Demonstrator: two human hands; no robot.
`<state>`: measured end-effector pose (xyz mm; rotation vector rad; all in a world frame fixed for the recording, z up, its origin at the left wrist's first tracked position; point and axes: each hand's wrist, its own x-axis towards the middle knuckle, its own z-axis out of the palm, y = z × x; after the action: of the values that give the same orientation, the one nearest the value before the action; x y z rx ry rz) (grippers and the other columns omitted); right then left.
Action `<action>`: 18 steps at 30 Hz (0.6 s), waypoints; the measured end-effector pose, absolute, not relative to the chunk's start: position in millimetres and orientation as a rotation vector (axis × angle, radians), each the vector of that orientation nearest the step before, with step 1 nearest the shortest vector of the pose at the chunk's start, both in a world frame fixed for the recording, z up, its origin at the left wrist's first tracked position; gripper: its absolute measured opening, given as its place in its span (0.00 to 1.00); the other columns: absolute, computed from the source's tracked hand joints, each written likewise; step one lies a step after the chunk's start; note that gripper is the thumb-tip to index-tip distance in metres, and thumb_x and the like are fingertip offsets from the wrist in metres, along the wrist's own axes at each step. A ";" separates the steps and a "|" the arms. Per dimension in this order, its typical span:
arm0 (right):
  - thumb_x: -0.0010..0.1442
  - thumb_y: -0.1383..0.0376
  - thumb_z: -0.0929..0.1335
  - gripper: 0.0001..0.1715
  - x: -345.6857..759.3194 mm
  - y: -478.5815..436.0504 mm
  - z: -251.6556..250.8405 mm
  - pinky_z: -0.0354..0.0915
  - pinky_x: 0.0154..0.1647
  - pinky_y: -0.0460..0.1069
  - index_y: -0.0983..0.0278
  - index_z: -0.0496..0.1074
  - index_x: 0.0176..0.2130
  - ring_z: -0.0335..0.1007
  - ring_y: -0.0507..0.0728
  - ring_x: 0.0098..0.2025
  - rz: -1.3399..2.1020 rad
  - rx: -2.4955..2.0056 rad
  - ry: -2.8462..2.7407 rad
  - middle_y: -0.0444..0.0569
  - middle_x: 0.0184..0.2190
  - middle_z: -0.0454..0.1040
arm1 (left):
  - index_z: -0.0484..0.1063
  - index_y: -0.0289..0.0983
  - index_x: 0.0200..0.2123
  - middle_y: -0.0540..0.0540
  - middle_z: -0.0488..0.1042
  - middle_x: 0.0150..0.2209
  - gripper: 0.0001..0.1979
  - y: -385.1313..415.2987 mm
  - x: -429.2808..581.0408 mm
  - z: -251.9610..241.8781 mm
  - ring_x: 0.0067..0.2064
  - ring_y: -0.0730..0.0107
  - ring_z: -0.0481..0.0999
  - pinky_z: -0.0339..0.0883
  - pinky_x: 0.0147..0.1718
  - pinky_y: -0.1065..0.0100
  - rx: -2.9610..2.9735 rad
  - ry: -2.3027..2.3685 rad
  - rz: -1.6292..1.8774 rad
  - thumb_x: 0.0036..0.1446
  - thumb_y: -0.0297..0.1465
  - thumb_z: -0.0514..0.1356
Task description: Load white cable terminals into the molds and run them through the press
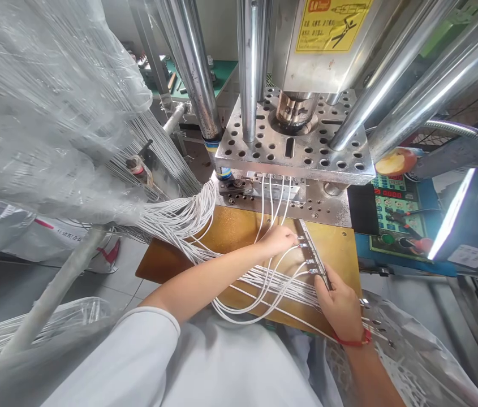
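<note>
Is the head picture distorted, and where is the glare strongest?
Head view: wide-angle distortion makes the steel columns splay outward; head view: the lamp strip at right is blown out white; head view: left hand, right hand and white wires look sharp.

Wires (293, 291) partly hid by L hand (279, 240).

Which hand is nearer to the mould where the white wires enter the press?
Left. The left hand is just below the mould, at the upper end of the metal strip. The right hand is farther back, at the strip's lower end.
</note>
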<state>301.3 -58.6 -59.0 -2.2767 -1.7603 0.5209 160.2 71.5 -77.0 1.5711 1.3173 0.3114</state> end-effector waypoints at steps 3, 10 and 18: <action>0.56 0.58 0.57 0.23 300.0 -60.3 -63.4 0.52 0.22 0.45 0.62 0.63 0.49 0.65 0.54 0.24 0.375 -2.262 -1.841 0.47 0.23 0.71 | 0.73 0.34 0.25 0.49 0.70 0.22 0.12 71.3 160.4 -79.4 0.23 0.77 0.65 0.57 0.24 0.75 1.578 1.325 0.320 0.49 0.30 0.50; 0.56 0.61 0.57 0.23 293.3 -62.0 -70.5 0.50 0.22 0.46 0.68 0.62 0.49 0.65 0.53 0.23 0.078 -2.048 -2.099 0.47 0.21 0.70 | 0.70 0.34 0.23 0.46 0.71 0.25 0.12 73.4 161.7 -72.5 0.28 0.70 0.68 0.60 0.27 0.71 1.817 1.388 0.121 0.49 0.29 0.48; 0.58 0.60 0.55 0.17 287.1 -54.5 -31.4 0.41 0.16 0.45 0.67 0.64 0.39 0.61 0.53 0.16 0.224 -2.319 -2.427 0.45 0.14 0.65 | 0.68 0.34 0.32 0.43 0.71 0.33 0.10 63.2 144.1 -43.4 0.37 0.65 0.69 0.63 0.38 0.66 2.120 1.357 0.256 0.53 0.31 0.48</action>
<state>287.1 -54.5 -31.4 -2.3191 -2.4272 0.2236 144.1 63.2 -43.4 2.1198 1.3572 0.2556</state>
